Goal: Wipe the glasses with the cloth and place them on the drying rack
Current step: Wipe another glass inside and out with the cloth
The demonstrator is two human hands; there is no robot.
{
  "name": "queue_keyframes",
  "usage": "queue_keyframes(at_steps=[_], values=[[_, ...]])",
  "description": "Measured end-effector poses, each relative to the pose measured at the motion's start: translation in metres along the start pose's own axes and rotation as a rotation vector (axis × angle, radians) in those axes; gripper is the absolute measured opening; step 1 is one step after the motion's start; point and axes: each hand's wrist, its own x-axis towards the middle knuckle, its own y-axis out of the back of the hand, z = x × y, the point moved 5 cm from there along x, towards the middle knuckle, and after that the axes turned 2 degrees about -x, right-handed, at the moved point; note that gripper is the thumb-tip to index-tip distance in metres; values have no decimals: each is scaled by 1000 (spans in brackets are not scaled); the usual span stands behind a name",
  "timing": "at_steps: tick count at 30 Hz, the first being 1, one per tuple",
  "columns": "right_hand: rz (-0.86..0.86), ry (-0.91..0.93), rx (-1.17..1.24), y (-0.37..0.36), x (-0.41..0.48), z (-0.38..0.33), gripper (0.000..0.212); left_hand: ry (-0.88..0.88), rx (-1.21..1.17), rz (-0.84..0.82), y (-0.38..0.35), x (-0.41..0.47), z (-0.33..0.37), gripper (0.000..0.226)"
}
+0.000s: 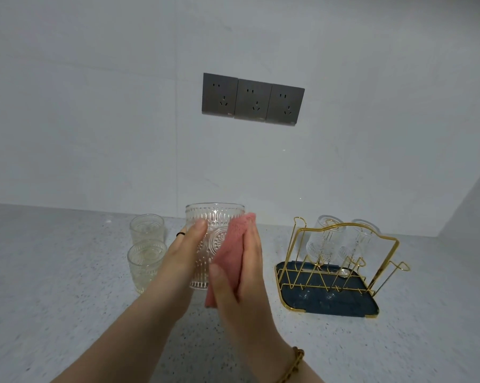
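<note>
An embossed clear glass [212,230] is held upright in front of me above the counter. My left hand [184,250] grips its left side, thumb across the front. My right hand [240,272] presses a folded pink cloth [231,250] flat against the glass's right side, thumb on the cloth's lower part. Two more glasses stand upright on the counter at the left, one [147,229] behind the other [146,262]. A gold wire drying rack [341,261] on a dark blue tray [338,305] stands at the right, with two glasses [326,240] [357,241] upside down on its back prongs.
The speckled grey countertop [67,299] runs to a pale wall with three grey sockets [252,99]. A side wall [474,205] closes the corner at the far right. The rack's front prongs [313,275] carry nothing.
</note>
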Motion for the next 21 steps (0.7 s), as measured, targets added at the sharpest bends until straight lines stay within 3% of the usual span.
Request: queue_keyframes(at_steps=[2,7,11,12,14,16,19,21], values=[[21,36,-22,3,6,-7,75,-11,-6,-42,-3,-1,-1,110],[-2,-111,335,31,31,-5,58,-66,9,-59,-9,-11,1,98],[-75,-148,298,15,7,-1,31,-56,-12,-18,-4,-6,1,110],[-61,-112,240,9,-2,-2,31,-73,-18,6,-2,-5,4,106],[0,21,76,1,-8,-6,58,-85,-21,27,-1,-4,9,104],[40,95,-74,2,0,-14,69,-86,-8,-11,-3,-3,9,107],[48,55,34,16,18,-22,58,-96,20,-45,-4,-4,3,115],[8,-44,178,25,27,-14,39,-104,15,-31,-5,-6,1,101]])
